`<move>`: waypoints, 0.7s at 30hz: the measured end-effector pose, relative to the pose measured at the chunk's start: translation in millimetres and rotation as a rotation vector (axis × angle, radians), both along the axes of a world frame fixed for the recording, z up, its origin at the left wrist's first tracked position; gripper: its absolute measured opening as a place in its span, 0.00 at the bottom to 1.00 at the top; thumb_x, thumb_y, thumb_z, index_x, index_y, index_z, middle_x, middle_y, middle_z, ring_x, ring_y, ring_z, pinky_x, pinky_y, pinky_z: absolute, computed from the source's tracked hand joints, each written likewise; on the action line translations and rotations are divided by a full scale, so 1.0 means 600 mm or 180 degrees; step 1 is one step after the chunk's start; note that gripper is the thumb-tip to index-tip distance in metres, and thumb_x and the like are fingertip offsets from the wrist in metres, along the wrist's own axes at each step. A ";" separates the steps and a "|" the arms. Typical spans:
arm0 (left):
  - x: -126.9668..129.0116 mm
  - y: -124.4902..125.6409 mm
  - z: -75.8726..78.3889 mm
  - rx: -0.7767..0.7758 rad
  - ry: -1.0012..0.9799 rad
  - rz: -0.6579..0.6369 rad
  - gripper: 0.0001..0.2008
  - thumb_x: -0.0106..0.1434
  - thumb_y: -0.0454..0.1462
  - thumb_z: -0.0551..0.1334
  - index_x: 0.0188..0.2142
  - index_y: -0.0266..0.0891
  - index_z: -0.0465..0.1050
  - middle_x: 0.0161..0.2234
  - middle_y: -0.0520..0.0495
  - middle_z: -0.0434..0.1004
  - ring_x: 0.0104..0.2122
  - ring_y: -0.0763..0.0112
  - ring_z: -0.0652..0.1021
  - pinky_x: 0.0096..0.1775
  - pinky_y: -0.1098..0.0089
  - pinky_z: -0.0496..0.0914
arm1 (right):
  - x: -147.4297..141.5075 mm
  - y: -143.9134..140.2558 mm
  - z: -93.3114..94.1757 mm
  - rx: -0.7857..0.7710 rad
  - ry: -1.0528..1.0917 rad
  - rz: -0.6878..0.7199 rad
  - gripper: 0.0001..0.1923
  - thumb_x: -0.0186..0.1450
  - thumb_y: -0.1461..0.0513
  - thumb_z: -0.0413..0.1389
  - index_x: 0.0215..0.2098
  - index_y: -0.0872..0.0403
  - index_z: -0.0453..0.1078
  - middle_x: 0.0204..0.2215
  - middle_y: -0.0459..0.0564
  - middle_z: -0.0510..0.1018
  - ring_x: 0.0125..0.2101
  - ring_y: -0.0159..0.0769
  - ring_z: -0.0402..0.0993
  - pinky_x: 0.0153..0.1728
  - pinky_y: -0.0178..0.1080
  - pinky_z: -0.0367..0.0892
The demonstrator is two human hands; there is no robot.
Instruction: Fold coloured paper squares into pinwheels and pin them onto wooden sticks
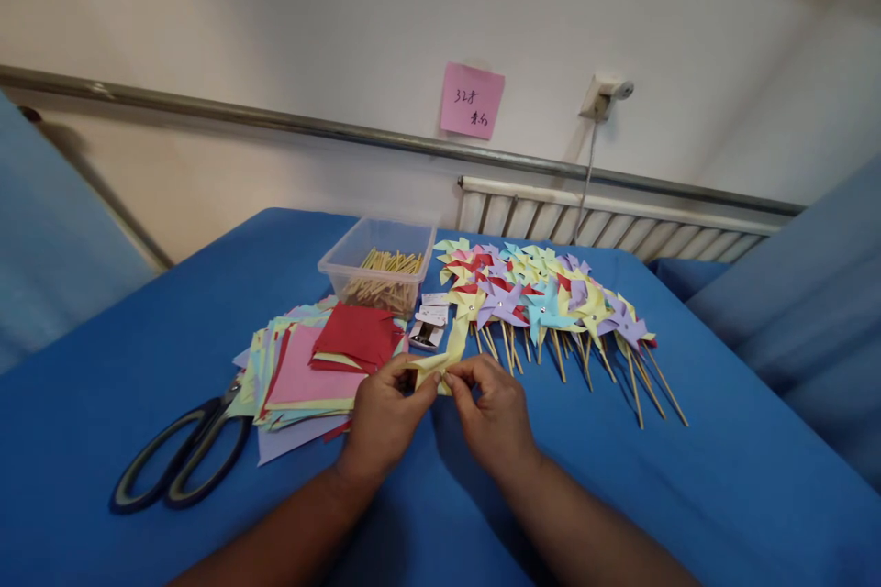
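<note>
Between my two hands is a yellow paper pinwheel (455, 344), its blades partly folded in toward the middle. My left hand (391, 405) is closed, pinching the paper between thumb and fingers. The fingertips of my right hand (492, 405) are pinched at the pinwheel's centre; whether they also hold something small there is hidden. Just beyond the paper lies a small open box (428, 330) with dark contents. A stack of coloured paper squares (313, 371), with red sheets (358, 337) on top, sits beside my left hand.
Scissors (180, 459) lie at the left, blades under the paper stack. Behind stands a clear plastic tub (337, 268) of short wooden sticks (389, 264). Many finished pinwheels (543, 304) on sticks are heaped at the right on the blue-covered table (702, 486). A radiator (523, 213) lines the wall.
</note>
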State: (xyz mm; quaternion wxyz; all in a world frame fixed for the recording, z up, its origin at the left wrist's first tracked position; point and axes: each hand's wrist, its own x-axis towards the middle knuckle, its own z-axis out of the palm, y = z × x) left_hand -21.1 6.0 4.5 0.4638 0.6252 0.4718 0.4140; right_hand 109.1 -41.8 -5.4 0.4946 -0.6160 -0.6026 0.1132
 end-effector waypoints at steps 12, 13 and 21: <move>-0.001 0.001 -0.005 -0.0047 -0.0005 0.0006 0.09 0.52 0.41 0.65 0.31 0.38 0.74 0.24 0.53 0.76 0.26 0.71 0.74 0.29 0.73 0.66 | 0.001 0.001 0.000 -0.0108 0.0245 0.0014 0.05 0.61 0.65 0.55 0.28 0.53 0.72 0.25 0.45 0.75 0.28 0.33 0.71 0.30 0.34 0.65; -0.001 0.001 -0.005 -0.0060 -0.0016 0.0000 0.09 0.52 0.41 0.65 0.31 0.38 0.74 0.24 0.53 0.76 0.25 0.71 0.74 0.28 0.73 0.66 | 0.001 0.001 0.001 -0.0109 0.0264 0.0014 0.05 0.61 0.65 0.55 0.28 0.53 0.72 0.25 0.45 0.75 0.28 0.33 0.71 0.30 0.34 0.65; 0.001 -0.001 -0.003 -0.0118 -0.0047 -0.0006 0.10 0.51 0.41 0.65 0.31 0.38 0.75 0.24 0.53 0.76 0.25 0.70 0.74 0.28 0.73 0.66 | 0.000 0.000 0.002 -0.0116 0.0367 0.0052 0.05 0.62 0.65 0.55 0.28 0.53 0.72 0.25 0.45 0.74 0.28 0.32 0.71 0.30 0.34 0.65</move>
